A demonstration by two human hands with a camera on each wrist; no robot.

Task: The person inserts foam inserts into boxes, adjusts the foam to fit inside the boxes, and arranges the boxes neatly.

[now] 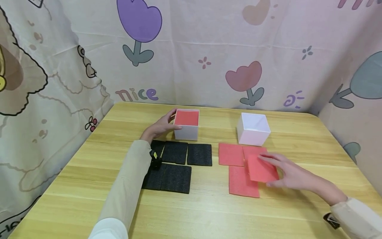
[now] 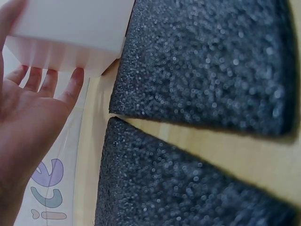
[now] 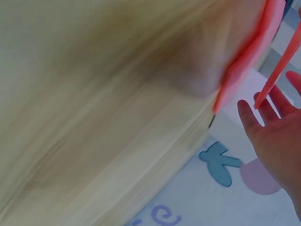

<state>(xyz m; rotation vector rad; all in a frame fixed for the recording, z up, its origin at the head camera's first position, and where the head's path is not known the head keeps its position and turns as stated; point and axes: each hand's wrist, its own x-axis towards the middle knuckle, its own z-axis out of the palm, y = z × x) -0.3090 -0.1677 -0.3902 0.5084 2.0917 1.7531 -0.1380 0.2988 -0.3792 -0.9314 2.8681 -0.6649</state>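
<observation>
A white box (image 1: 186, 133) with a red foam sheet (image 1: 187, 117) inside its rim stands at the back left. My left hand (image 1: 161, 126) holds it, thumb at the front face; in the left wrist view the fingers touch a side wall of the box (image 2: 70, 28). Over the right side of the table, my right hand (image 1: 298, 176) pinches a thin red foam square (image 1: 262, 168) between thumb and fingers, tilted above other red squares (image 1: 230, 154). The right wrist view shows this square edge-on (image 3: 280, 66) at the fingers.
A second white box (image 1: 253, 133) stands at the back right, behind the red squares. Several black foam squares (image 1: 176, 178) lie on the wooden table (image 1: 191, 215) in front of the left box, partly under the left forearm. Printed cloth (image 1: 185, 76) hangs around the table.
</observation>
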